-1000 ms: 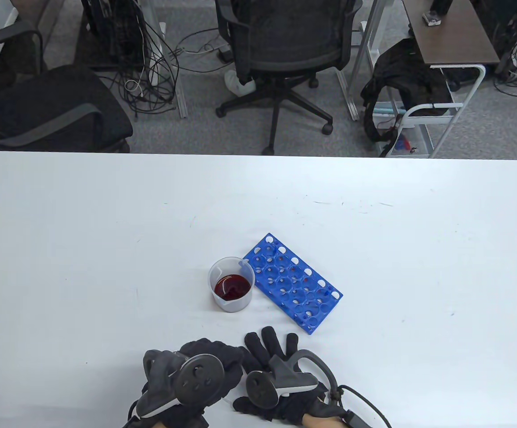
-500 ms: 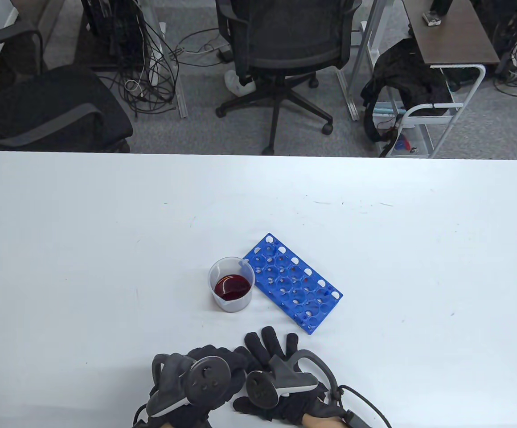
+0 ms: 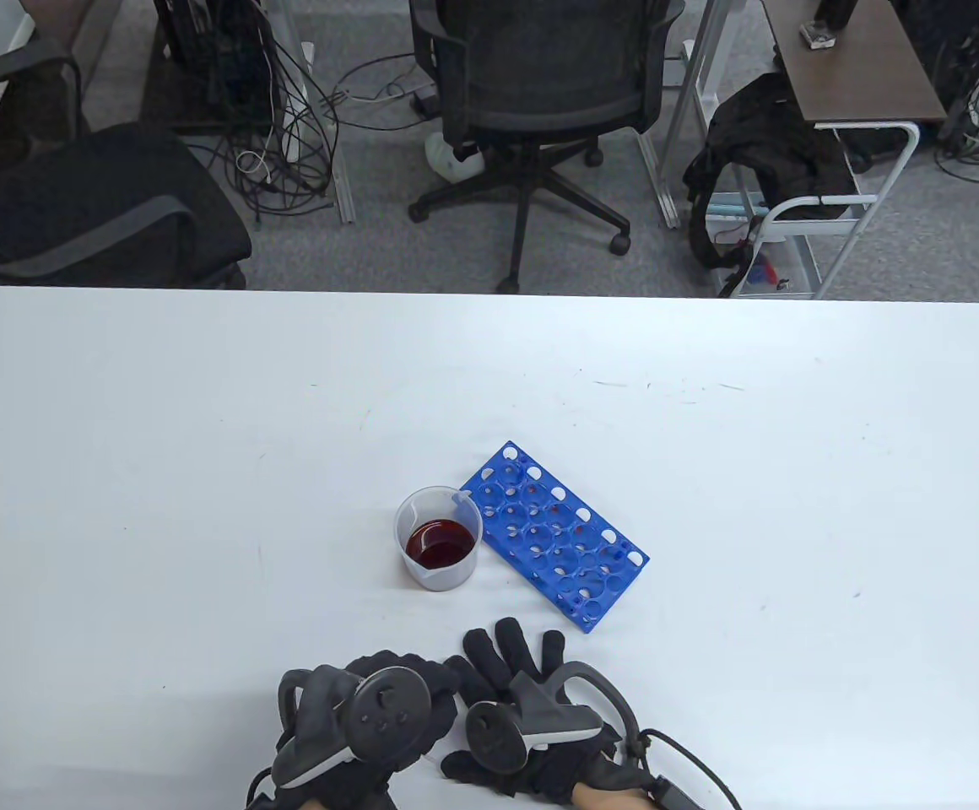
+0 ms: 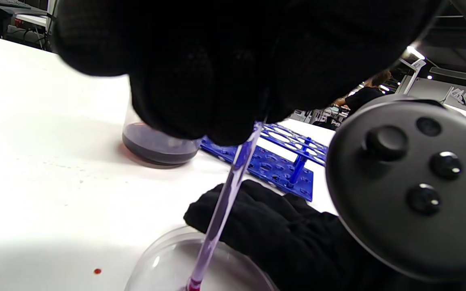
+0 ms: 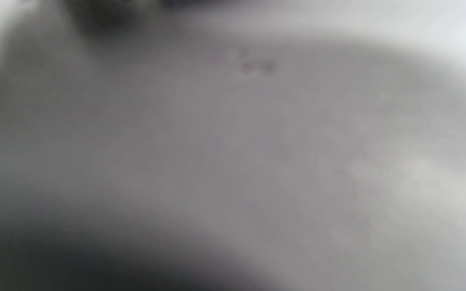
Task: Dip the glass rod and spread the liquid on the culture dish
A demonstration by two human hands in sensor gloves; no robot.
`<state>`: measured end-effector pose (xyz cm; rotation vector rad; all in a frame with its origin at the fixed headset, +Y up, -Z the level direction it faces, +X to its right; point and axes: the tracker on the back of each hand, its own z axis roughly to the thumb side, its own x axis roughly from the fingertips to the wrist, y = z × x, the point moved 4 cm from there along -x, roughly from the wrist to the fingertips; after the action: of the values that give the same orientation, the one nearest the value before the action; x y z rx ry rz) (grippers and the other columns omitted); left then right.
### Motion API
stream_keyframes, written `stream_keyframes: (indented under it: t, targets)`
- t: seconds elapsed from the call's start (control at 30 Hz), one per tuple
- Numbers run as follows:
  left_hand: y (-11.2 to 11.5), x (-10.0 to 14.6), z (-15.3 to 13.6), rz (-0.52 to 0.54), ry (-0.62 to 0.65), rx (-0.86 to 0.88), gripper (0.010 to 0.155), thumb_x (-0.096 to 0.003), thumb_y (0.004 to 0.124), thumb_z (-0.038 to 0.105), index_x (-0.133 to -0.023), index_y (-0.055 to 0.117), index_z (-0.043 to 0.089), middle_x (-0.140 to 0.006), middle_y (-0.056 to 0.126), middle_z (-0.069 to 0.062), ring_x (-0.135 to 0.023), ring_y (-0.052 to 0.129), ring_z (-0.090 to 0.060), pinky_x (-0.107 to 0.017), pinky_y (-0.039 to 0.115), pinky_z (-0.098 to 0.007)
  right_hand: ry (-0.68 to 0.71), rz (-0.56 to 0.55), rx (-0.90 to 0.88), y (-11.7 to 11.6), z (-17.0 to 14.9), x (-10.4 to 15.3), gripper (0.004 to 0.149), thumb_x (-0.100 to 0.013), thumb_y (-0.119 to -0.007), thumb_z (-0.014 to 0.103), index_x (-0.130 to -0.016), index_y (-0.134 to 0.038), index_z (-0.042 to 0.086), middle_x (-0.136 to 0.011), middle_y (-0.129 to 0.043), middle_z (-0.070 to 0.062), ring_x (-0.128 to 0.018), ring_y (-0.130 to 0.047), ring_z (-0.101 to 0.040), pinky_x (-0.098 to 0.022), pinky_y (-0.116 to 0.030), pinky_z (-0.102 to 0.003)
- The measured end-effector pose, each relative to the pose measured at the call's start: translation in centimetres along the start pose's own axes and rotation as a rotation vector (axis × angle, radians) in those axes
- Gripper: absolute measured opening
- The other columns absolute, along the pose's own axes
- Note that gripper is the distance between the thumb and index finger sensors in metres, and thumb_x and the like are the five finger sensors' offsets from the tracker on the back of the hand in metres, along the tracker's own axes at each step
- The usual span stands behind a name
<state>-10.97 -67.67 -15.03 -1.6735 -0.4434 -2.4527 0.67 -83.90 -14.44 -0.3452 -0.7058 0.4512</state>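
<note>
Left wrist view is showing the left hand (image 4: 217, 60) pinching the rod (image 4: 225, 198), which is slanting down with its red-tipped end touching the inside of the dish (image 4: 164, 262). The right hand (image 4: 281, 234) is resting flat on the desk (image 3: 202, 439) against the dish's far rim, fingers (image 3: 511, 645) spread and grasping nothing. The beaker (image 3: 438, 538) of red liquid is standing just beside the blue rack (image 3: 555, 535). Right wrist view is only showing blur.
</note>
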Motion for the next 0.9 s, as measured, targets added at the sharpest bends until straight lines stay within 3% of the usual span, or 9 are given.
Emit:
stream_keyframes:
  t: [0.4,0.9]
  targets:
    - [0.59,-0.02,0.39,-0.069,0.043,0.040,0.035,-0.0426,0.096,0.046,-0.070,0.100,0.024,-0.065,0.108,-0.001,-0.046,0.111,-0.026,-0.038,0.095,-0.038,0.000,0.000,0.000,0.00,0.00,0.00,0.099,-0.055,-0.026,0.076,-0.102,0.028,0.007,-0.106,0.025,-0.031,-0.092,0.019,-0.062,-0.055,-0.005,-0.086]
    - [0.46,-0.07,0.54,0.046,0.003,0.029,0.036,-0.0429,0.095,0.046,-0.071,0.099,0.024,-0.065,0.108,-0.001,-0.047,0.111,-0.026,-0.038,0.095,-0.037,0.000,0.000,0.000,0.00,0.00,0.00,0.099,-0.055,-0.026,0.076,-0.102,0.028,0.007,-0.106,0.025,-0.031,-0.092,0.019,-0.062,-0.055,-0.005,-0.086]
